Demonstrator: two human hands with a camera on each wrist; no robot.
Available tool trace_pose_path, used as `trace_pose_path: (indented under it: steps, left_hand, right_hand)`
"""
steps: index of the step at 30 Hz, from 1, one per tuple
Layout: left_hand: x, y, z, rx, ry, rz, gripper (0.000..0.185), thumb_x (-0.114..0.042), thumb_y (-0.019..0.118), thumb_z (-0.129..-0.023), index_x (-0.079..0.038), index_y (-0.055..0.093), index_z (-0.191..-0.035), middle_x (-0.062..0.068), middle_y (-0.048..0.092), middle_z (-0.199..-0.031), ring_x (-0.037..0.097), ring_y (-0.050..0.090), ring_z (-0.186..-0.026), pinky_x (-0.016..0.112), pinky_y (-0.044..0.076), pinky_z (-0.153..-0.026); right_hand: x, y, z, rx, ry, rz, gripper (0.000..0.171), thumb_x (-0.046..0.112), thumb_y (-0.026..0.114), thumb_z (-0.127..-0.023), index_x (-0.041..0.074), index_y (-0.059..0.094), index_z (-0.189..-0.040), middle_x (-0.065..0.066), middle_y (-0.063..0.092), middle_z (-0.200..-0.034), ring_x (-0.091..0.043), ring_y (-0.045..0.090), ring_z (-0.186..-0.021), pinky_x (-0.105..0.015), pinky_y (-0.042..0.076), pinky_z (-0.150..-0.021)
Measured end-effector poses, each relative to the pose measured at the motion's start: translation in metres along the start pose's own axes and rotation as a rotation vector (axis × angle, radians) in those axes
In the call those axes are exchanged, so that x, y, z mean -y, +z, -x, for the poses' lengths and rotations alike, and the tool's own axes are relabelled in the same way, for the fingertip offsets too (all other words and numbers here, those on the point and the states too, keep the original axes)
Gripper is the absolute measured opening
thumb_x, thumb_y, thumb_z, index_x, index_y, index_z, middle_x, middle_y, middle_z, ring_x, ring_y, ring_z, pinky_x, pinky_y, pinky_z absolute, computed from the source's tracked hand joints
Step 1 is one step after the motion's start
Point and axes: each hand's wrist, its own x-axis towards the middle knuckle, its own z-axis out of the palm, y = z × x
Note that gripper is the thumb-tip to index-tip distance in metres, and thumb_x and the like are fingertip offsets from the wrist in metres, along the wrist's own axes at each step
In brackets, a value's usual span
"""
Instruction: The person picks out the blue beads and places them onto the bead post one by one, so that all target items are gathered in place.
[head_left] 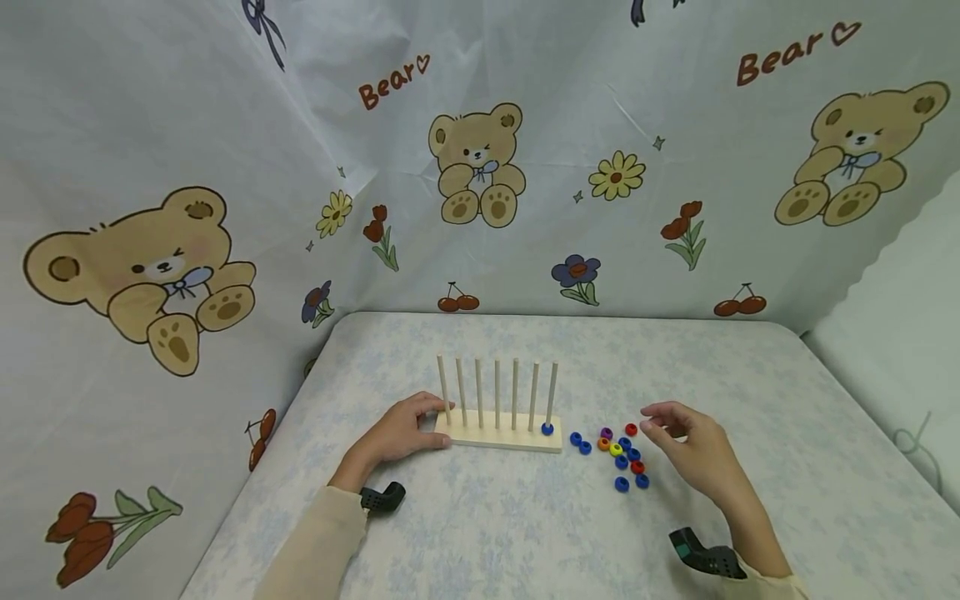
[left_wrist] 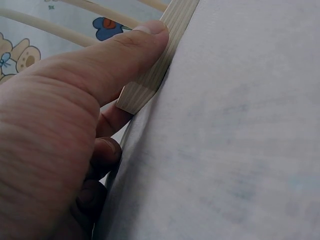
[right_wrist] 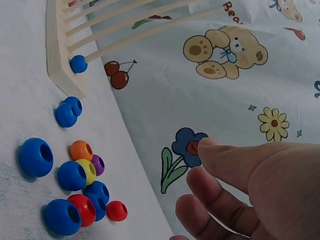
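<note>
A pale wooden peg rack (head_left: 498, 435) stands on the table, with a row of several upright pegs. One blue bead (head_left: 547, 429) sits at the bottom of its rightmost peg. My left hand (head_left: 401, 432) grips the left end of the base, its thumb (left_wrist: 135, 47) along the front edge and fingers behind. Loose beads lie right of the rack: several blue, plus red, an orange bead (right_wrist: 81, 150), a yellow bead (head_left: 616, 449) and a purple bead (right_wrist: 98, 164). Just right of them, my right hand (head_left: 693, 450) hovers with loosely bent fingers, nothing visible between them.
A pale patterned cloth covers the table (head_left: 465, 525). Behind it and at the left hangs a curtain (head_left: 555, 83) printed with bears and flowers. A thin cable (head_left: 918, 442) shows at the far right.
</note>
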Motion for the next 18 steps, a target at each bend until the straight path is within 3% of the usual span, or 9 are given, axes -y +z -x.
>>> trace_pose_path:
  steps: [9, 18]
  left_hand:
    - [0.001, 0.003, 0.0, 0.007, 0.003, 0.011, 0.06, -0.064, 0.072, -0.067, -0.044, 0.057, -0.121, -0.021, 0.052, -0.123, 0.013, 0.048, -0.092, 0.033, 0.038, -0.079]
    - [0.003, 0.001, -0.003, 0.005, 0.01, 0.002, 0.063, -0.067, 0.07, -0.067, -0.043, 0.056, -0.124, -0.024, 0.05, -0.122, 0.011, 0.048, -0.097, 0.034, 0.038, -0.081]
  right_hand:
    - [-0.018, 0.007, -0.001, 0.12, 0.053, -0.05, 0.03, 0.032, 0.062, -0.091, 0.012, 0.063, -0.115, -0.003, 0.065, -0.097, -0.017, 0.058, -0.086, -0.028, 0.044, -0.067]
    - [-0.026, 0.005, 0.001, 0.31, 0.106, -0.1, 0.028, 0.03, 0.067, -0.088, 0.012, 0.064, -0.108, -0.002, 0.066, -0.097, -0.016, 0.059, -0.085, -0.03, 0.046, -0.071]
